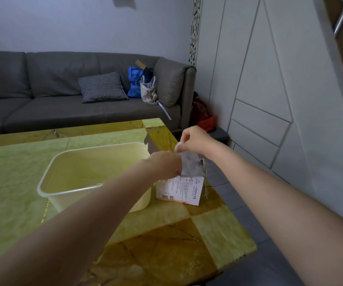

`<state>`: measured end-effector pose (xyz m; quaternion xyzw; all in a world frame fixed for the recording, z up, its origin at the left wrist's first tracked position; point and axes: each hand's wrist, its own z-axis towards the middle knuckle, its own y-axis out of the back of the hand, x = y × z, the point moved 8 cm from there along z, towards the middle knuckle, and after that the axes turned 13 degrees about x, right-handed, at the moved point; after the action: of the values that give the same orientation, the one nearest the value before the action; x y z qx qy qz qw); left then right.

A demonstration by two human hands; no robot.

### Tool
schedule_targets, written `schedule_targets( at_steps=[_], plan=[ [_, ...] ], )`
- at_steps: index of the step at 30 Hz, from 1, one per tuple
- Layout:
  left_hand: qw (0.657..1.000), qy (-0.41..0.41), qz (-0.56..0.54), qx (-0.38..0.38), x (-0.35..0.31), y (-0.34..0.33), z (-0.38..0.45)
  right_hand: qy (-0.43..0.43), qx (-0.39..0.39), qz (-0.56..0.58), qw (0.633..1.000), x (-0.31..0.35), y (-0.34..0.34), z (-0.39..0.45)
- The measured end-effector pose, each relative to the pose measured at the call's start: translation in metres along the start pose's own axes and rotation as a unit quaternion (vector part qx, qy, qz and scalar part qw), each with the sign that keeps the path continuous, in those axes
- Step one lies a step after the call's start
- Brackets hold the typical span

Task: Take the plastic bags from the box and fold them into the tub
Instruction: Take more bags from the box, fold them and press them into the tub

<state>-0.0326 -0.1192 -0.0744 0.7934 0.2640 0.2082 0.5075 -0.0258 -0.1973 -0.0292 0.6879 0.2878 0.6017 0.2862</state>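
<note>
Just right of the tub (48, 178), a small white printed box (184, 189) stands on the green-and-amber marble-patterned desk (17, 162), close to its right edge. A translucent plastic bag (191, 165) rises out of the top of the box. The right hand (195, 140) is above the box, its fingers curled, pinching the upper end of the bag. The left hand (164, 164) reaches across the near right corner of the tub to the box top, where its fingers meet the lower part of the bag; whether they grip it or only steady the box cannot be told, since the fingertips are hidden behind the hand. The tub is a cream, rounded rectangular plastic one, and nothing shows inside it. Beyond the desk stands a grey sofa (42, 100) carrying a houndstooth cushion (102, 87), a blue bag (134, 83) and a pale handbag (148, 89). White panelled cabinets (269, 79) fill the right side.
</note>
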Motion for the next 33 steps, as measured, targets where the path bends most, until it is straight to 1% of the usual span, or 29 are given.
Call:
schedule_targets(
  at_steps=[4, 6, 8, 10, 11, 12, 13, 14, 15, 16, 17, 18, 20, 22, 24, 26, 29, 31, 33],
  plan=[
    [0.999, -0.004, -0.036, 0.007, 0.002, 0.003, -0.002, 0.014, -0.065, 0.119, 0.991, -0.004, 0.014, 0.002],
    [0.998, -0.010, -0.054, 0.005, 0.002, 0.004, -0.004, 0.016, -0.107, 0.142, 0.984, -0.004, 0.025, -0.001],
    [0.994, -0.010, -0.110, -0.007, 0.007, 0.007, -0.006, 0.013, -0.169, 0.142, 0.975, -0.001, 0.038, -0.005],
    [0.979, 0.001, -0.198, -0.056, 0.017, 0.020, -0.013, 0.017, -0.215, 0.183, 0.959, 0.000, 0.048, -0.007],
    [0.962, 0.009, -0.258, -0.092, 0.024, 0.028, -0.019, 0.017, -0.223, 0.205, 0.953, 0.000, 0.051, -0.008],
    [0.935, 0.014, -0.330, -0.129, 0.032, 0.037, -0.028, 0.015, -0.223, 0.220, 0.950, 0.001, 0.052, -0.009],
    [0.896, 0.014, -0.413, -0.161, 0.039, 0.043, -0.036, 0.011, -0.212, 0.230, 0.950, 0.001, 0.051, -0.009],
    [0.847, 0.001, -0.500, -0.183, 0.044, 0.048, -0.044, 0.008, -0.195, 0.229, 0.954, 0.002, 0.048, -0.009],
    [0.796, -0.018, -0.574, -0.191, 0.047, 0.051, -0.049, 0.005, -0.176, 0.217, 0.960, 0.005, 0.043, -0.010],
    [0.759, -0.037, -0.622, -0.188, 0.047, 0.052, -0.053, 0.004, -0.157, 0.198, 0.968, 0.009, 0.038, -0.010],
    [0.744, -0.049, -0.641, -0.182, 0.045, 0.053, -0.056, 0.006, -0.137, 0.184, 0.973, 0.013, 0.033, -0.009],
    [0.749, -0.056, -0.636, -0.176, 0.042, 0.054, -0.056, 0.008, -0.118, 0.178, 0.977, 0.015, 0.028, -0.008],
    [0.777, -0.056, -0.603, -0.173, 0.039, 0.054, -0.056, 0.015, -0.088, 0.173, 0.981, 0.022, 0.023, -0.007],
    [0.780, -0.044, -0.596, -0.187, 0.046, 0.052, -0.057, 0.018, -0.075, 0.148, 0.986, 0.027, 0.023, -0.008],
    [0.781, -0.024, -0.593, -0.194, 0.055, 0.049, -0.061, 0.010, -0.093, 0.104, 0.990, 0.026, 0.028, -0.012],
    [0.796, 0.000, -0.573, -0.195, 0.065, 0.047, -0.065, 0.007, -0.110, 0.096, 0.989, 0.021, 0.034, -0.016],
    [0.808, 0.037, -0.551, -0.204, 0.082, 0.042, -0.071, 0.006, -0.099, 0.077, 0.992, 0.015, 0.035, -0.019],
    [0.807, 0.060, -0.550, -0.207, 0.092, 0.037, -0.075, -0.004, -0.113, 0.062, 0.992, 0.009, 0.037, -0.019],
    [0.793, 0.077, -0.568, -0.208, 0.102, 0.032, -0.078, -0.012, -0.153, 0.073, 0.985, 0.001, 0.043, -0.020]
  ],
)
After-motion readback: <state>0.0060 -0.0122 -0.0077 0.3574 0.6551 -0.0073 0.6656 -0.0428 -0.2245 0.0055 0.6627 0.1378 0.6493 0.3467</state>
